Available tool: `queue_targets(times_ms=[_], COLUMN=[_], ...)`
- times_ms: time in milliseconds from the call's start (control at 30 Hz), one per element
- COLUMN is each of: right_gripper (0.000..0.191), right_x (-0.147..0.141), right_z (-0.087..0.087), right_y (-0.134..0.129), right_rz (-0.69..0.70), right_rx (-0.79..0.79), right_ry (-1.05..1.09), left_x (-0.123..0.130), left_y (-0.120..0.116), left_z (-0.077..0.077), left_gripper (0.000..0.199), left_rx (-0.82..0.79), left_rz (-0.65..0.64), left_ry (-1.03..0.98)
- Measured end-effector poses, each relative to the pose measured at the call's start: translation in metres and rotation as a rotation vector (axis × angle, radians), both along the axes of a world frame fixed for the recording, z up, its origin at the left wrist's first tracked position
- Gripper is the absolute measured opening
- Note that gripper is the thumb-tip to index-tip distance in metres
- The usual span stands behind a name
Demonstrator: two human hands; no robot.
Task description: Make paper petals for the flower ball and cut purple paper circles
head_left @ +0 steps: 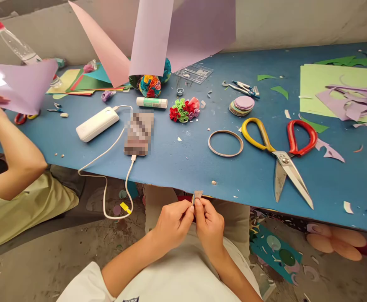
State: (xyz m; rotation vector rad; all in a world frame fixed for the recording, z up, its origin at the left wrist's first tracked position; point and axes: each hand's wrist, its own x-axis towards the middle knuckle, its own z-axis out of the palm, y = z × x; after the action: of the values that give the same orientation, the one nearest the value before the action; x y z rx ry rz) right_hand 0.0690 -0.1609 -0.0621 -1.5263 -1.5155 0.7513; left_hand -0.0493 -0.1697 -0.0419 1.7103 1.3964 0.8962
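Close to my body, just off the table's front edge, my left hand (pixel 174 222) and my right hand (pixel 210 224) meet with their fingertips pinched. Between them is a small piece of pale mauve paper (pixel 198 194), its free end poking up past the right thumb. Most of the paper is hidden by the fingers, so I cannot tell its full shape. Beyond the hands on the table lie a cluster of curled paper rosettes (pixel 185 110), a glue stick (pixel 152 102), a stack of paper circles (pixel 241 105) and a thin ring (pixel 225 143).
Scissors (pixel 284 160) lie open on the blue table (pixel 183 167), blades pointing towards me. A cabled white power bank (pixel 97 124) and a phone (pixel 139 134) are left of centre. Purple scraps (pixel 353 102) cover green sheets at right. A co-worker's arm (pixel 16 147) holds purple paper at left.
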Motion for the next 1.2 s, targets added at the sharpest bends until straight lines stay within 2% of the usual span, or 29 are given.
queue_targets(times_ms=[167, 367, 733, 1200], right_gripper=[0.033, 0.032, 0.034, 0.037], right_x=[0.0, 0.0, -0.004, -0.004], right_z=[0.0, 0.0, -0.009, -0.008], right_y=[0.001, 0.001, 0.001, 0.004], right_rz=[0.009, 0.037, 0.056, 0.077], right_rx=[-0.009, -0.005, 0.012, 0.009], right_ry=[0.002, -0.004, 0.01, 0.019], left_x=[-0.003, -0.005, -0.011, -0.014], left_y=[-0.001, -0.004, -0.01, -0.018], left_z=[-0.002, -0.002, -0.003, -0.004], left_gripper=[0.035, 0.034, 0.033, 0.032], left_rx=[0.067, 0.1, 0.121, 0.11], left_rz=[-0.025, -0.039, -0.026, -0.005], left_ry=[0.078, 0.074, 0.108, 0.139])
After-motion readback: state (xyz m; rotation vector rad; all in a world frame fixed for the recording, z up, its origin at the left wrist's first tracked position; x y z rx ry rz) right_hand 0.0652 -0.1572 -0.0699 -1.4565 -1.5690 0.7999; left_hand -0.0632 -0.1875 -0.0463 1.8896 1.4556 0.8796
